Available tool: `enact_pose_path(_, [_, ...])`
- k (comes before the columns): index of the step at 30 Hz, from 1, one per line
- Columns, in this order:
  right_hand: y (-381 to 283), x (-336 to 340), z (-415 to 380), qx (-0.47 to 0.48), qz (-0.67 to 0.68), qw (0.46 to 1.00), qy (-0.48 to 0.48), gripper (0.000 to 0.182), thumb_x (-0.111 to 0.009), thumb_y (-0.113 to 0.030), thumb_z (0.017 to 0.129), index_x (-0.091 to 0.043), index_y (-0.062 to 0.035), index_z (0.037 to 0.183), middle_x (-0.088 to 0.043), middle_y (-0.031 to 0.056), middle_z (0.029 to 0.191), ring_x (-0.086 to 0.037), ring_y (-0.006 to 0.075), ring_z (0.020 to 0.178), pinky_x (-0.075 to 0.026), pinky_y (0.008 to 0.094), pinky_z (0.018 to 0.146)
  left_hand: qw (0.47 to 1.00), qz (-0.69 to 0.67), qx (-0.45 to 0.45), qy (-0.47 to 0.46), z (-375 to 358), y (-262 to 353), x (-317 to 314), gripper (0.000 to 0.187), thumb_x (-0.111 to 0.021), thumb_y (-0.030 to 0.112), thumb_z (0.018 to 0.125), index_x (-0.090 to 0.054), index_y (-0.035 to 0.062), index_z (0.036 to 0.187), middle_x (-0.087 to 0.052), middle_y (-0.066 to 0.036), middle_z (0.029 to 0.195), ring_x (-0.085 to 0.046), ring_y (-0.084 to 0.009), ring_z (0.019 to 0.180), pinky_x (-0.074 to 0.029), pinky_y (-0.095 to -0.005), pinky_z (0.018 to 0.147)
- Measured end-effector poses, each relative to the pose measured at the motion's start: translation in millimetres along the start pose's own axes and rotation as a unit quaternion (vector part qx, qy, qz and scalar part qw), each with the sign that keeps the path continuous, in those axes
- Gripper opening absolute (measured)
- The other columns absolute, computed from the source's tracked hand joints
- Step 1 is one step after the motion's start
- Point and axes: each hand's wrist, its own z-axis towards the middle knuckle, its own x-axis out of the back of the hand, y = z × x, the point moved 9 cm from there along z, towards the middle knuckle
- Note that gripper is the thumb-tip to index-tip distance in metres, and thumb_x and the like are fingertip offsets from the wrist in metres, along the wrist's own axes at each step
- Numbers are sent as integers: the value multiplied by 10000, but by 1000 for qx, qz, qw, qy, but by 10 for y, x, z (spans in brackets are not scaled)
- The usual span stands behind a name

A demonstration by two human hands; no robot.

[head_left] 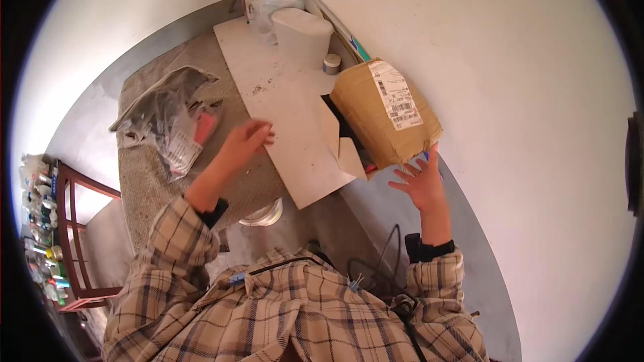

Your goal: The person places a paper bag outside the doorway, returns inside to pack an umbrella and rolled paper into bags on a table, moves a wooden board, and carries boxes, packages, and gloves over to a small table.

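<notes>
A brown cardboard box [376, 107] with a white printed label [399, 100] lies tilted at the right end of the table, its flaps open toward the left. My right hand [421, 181] is at the box's near right corner, fingers spread, fingertips right at its edge. Over the middle of the table, my left hand [245, 142] is held with loosely bent fingers and nothing visible in it. Clear plastic bags [168, 117] with a white label and something red inside lie to the left of that hand.
A white board [268, 104] covers part of the table beside a brown mat [235, 177]. At the back stand a white plastic container [302, 37] and a small jar [331, 64]. A wooden chair [75, 241] and several bottles [41, 221] are at left; dark cables hang near my body.
</notes>
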Motion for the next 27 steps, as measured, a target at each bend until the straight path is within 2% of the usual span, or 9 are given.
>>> enact_pose_path(4, [-31, -184, 63, 1, -19, 998, -67, 1072, -517, -737, 721, -110, -30, 1416, -160, 252, 1431, -295, 444, 1267, -372, 631, 894, 1000, 16, 7, -20, 932, 231, -354, 467, -467, 433, 919, -533, 26, 1136, -592, -88, 1068, -540, -165, 1015, -438, -313, 836])
enact_pose_path(8, [-196, -473, -8, 43, 15, 993, -109, 856, -468, -645, 821, -230, -51, 1390, -323, 174, 1380, -391, 362, 1234, -399, 587, 908, 998, 25, 47, -38, 1459, 220, -747, 564, -431, 535, 895, -540, 31, 1123, -577, -85, 1099, -507, -166, 1038, -407, -307, 860])
enact_pose_path(11, [-270, -536, -53, 59, 10, 991, -116, 763, -451, -587, 865, -268, -50, 1375, -384, 142, 1352, -438, 317, 1209, -422, 536, 921, 989, 30, 50, -135, 1645, 207, -1070, 673, -398, 632, 862, -521, 67, 1206, -552, -71, 1158, -486, -171, 1033, -387, -300, 873])
enact_pose_path(13, [-266, -549, -44, 60, 18, 991, -120, 729, -446, -563, 880, -279, -51, 1370, -397, 135, 1346, -454, 297, 1200, -433, 506, 927, 960, -46, 122, -248, 1695, 146, -1352, 729, -383, 670, 846, -444, 123, 1325, -506, -40, 1266, -476, -178, 1105, -370, -292, 908])
enact_pose_path(16, [-214, -564, 0, 63, 63, 992, -90, 698, -452, -530, 893, -280, -47, 1367, -406, 134, 1338, -460, 272, 1196, -443, 457, 932, 936, 0, 120, -330, 1855, 31, -1452, 683, -377, 620, 881, -356, 167, 1392, -442, -3, 1352, -434, -178, 1197, -346, -285, 953])
enact_pose_path(18, [-234, -549, 29, 113, 73, 990, -53, 684, -418, -556, 886, -280, -96, 1373, -445, 136, 1313, -493, 318, 1164, -454, 538, 882, 926, -57, 138, -347, 1860, -12, -1529, 640, -375, 576, 903, -345, 171, 1397, -420, 3, 1373, -408, -182, 1231, -348, -300, 964])
enact_pose_path(20, [-203, -551, 54, 105, 79, 990, -45, 677, -420, -550, 889, -286, -94, 1371, -442, 133, 1314, -494, 302, 1163, -456, 519, 887, 911, -110, 157, -364, 1781, -23, -1611, 599, -373, 533, 924, -334, 175, 1402, -397, 9, 1394, -382, -187, 1264, -349, -315, 975])
enact_pose_path(22, [-196, -584, 28, 96, 92, 990, -37, 670, -422, -543, 891, -293, -91, 1368, -439, 131, 1316, -495, 286, 1162, -457, 500, 892, 944, -91, -21, -315, 1841, 191, -1505, 495, -378, 443, 949, -397, 170, 1361, -459, -6, 1335, -444, -188, 1198, -412, -365, 917])
enact_pose_path(27, [-267, -611, -47, 103, 95, 989, -53, 619, -416, -508, 912, -310, -95, 1362, -444, 116, 1309, -487, 239, 1167, -457, 426, 906, 912, -225, 172, -298, 1771, 71, -1549, 420, -382, 421, 919, -530, 137, 1192, -582, -33, 1136, -553, -207, 1000, -467, -424, 797])
